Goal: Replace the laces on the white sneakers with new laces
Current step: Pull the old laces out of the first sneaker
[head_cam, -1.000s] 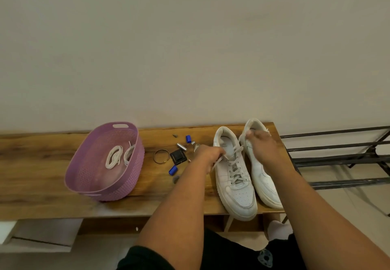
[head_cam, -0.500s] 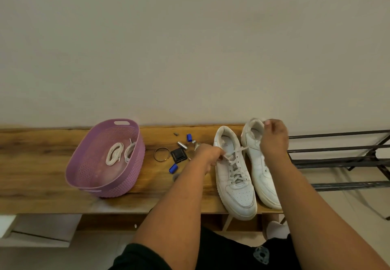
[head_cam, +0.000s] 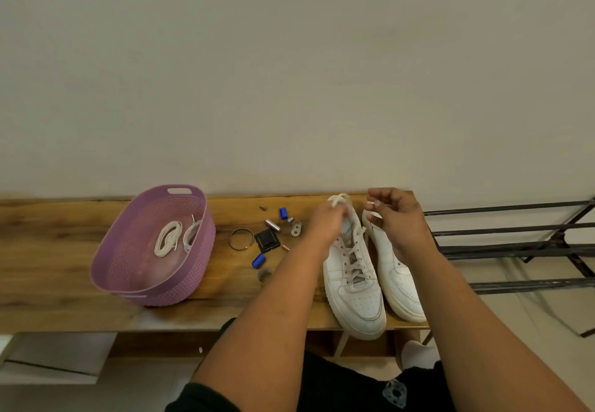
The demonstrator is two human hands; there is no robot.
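Observation:
Two white sneakers stand side by side at the right end of the wooden bench, toes toward me. The left sneaker carries a greyish old lace, loosened at the top eyelets. My left hand grips that sneaker at its tongue and collar. Above the right sneaker, my right hand is raised with curled fingers that pinch the free end of the old lace. Whether the right sneaker has a lace I cannot tell. Two coiled new white laces lie in the purple basket.
Small items lie between basket and sneakers: a twisted ring, a black square piece, blue caps, a metal cylinder. A black metal rack stands right of the bench. The wall is directly behind.
My right hand rose from the right sneaker's collar, drawing the lace end up and back. My left hand slid from the sneaker's left side up to its tongue.

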